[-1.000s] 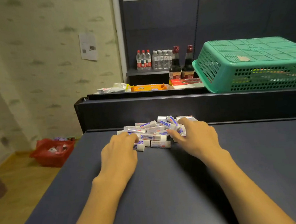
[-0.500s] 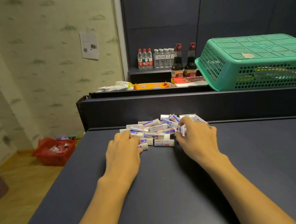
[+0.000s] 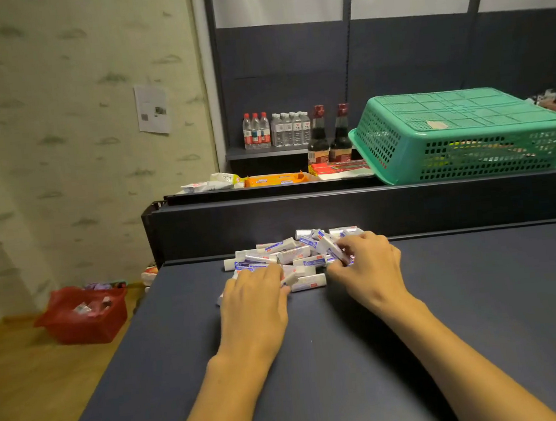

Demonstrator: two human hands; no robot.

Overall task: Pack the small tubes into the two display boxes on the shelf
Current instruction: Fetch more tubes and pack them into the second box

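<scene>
An upturned green basket point(image 3: 459, 135) sat behind the dark shelf point(image 3: 351, 356) as the left hand point(image 3: 255, 307) covered and the right hand point(image 3: 367, 269) pinched small tubes point(image 3: 291, 255) (piled loose).

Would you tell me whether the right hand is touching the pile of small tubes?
Touching: the head view shows the right hand with fingers curled around tubes of the pile.

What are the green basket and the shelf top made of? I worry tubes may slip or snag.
Green basket: looks like moulded plastic, slightly glossy, with a perforated grid. Shelf top: smooth, matte dark blue-grey, probably painted metal or laminate; I cannot tell which.
</scene>
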